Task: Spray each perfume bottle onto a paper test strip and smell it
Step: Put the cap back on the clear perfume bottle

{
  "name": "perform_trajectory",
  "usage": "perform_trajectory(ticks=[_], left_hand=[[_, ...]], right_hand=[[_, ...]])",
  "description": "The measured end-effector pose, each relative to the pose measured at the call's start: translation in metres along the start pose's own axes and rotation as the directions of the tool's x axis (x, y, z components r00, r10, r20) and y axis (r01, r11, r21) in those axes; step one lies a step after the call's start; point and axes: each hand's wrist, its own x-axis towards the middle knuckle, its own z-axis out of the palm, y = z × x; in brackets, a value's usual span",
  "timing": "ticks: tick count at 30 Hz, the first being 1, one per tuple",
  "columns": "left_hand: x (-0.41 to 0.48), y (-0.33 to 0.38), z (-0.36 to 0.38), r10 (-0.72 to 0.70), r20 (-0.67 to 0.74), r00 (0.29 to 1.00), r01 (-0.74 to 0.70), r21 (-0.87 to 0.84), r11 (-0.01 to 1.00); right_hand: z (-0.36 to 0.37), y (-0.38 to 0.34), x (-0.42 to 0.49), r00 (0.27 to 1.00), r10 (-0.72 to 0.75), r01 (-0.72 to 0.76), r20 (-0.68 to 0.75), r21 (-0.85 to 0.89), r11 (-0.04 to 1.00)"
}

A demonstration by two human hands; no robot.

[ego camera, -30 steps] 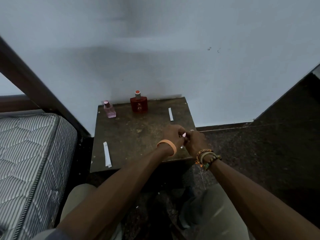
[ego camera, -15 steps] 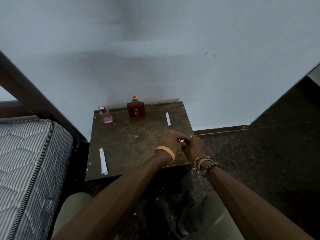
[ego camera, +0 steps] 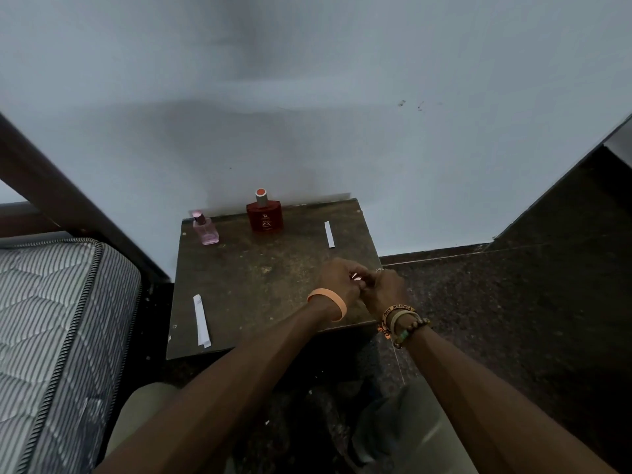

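Two perfume bottles stand upright at the back of a small dark table (ego camera: 260,289): a small pink bottle (ego camera: 205,230) on the left and a wider red bottle (ego camera: 265,215) with a silver neck near the middle. One white paper strip (ego camera: 329,234) lies at the back right, and another paper strip (ego camera: 200,320) lies near the front left edge. My left hand (ego camera: 337,280) and my right hand (ego camera: 384,289) meet over the table's front right corner. Their fingers pinch a small pale object (ego camera: 355,277), mostly hidden, which I cannot identify.
A striped mattress (ego camera: 51,319) and a dark wooden bed frame (ego camera: 68,200) flank the table on the left. A pale wall (ego camera: 307,114) rises right behind the table. Dark speckled floor (ego camera: 513,302) spreads to the right. My knees show below the table.
The view has tilted, so the table sits lower in frame. My hands stay joined at the front right corner, with less of the pale object showing. Bottles and strips have not moved.
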Motion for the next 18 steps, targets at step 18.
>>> perform_trajectory(ticks=[18], left_hand=[[0.0061,0.0032,-0.0041,-0.055,-0.021,0.998,0.054,-0.041,0.998]], right_hand=[[0.0040,-0.0015,-0.0023,1.000,0.017,-0.017,-0.006,-0.029,0.999]])
